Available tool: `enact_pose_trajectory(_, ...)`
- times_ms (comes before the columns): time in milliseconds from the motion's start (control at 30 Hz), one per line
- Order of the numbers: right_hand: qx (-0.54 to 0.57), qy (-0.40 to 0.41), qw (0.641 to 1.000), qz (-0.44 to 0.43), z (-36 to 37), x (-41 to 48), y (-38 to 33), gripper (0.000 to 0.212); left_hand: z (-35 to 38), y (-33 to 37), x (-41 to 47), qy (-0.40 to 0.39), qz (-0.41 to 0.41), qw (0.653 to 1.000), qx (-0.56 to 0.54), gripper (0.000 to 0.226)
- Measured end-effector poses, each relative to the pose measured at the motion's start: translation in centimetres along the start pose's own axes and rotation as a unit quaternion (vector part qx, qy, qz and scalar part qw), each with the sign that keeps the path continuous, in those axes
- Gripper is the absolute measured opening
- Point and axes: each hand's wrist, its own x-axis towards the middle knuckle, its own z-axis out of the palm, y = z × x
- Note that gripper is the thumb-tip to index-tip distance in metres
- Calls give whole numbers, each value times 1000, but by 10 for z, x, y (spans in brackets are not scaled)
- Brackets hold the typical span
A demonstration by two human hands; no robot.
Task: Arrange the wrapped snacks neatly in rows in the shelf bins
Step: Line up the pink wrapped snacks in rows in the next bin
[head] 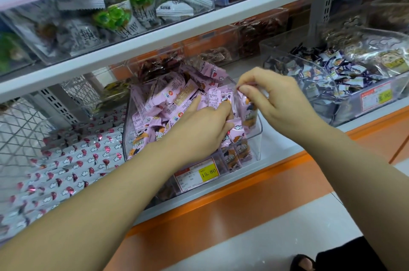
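pink wrapped snacks fill the clear middle bin on the lower shelf. most lie in a loose heap toward the back and left, while a few stand upright side by side at the front right corner. the right hand pinches the top edge of one pink packet between thumb and forefinger, holding it upright just over that standing group. the left hand is sunk among the packets beside it, fingers curled into the pile; whether it grasps any or only braces them i cannot tell.

judging from this, the step in hand is building a row, with one packet being set on end next to those that stand. the next move likely calls for lowering it straight down, face forward, tight against its neighbour, with the left hand holding the heap out of the gap (slippery wrappers topple easily).

counts: two hands; one packet pinched; at least three packets standing at the front corner; the loose ones run to dozens, too many to count. three front bins show on this shelf: the pink one, one to the left with white heart-printed sticks lying in rows, and one to the right with dark blue packets. one yellow price tag reads 15.80.
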Motion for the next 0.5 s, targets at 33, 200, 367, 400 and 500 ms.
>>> enact_pose_trajectory(33, 0, -21, 1000, 9, 3, -2, 1, 19, 0, 1, 1, -4, -3, 1000, -7, 17)
enact_pose_trajectory(200, 18, -83, 995, 46, 1, -3, 1, 9, 2, -1, 3, -8, -10, 1000, -8, 16)
enact_pose_trajectory(367, -110, -147, 982, 46, 8, -5, 3, 17, 6, -1, 3, -35, -17, 999, -7, 14)
enact_pose_trajectory(400, -139, -163, 975, 53, 8, -6, 2, 19, 6, 0, 2, -45, -15, 999, -11, 13)
enact_pose_trajectory(500, -197, -168, 963, 68, -1, -9, -1, 20, 3, 2, 1, -43, -15, 999, -7, 20)
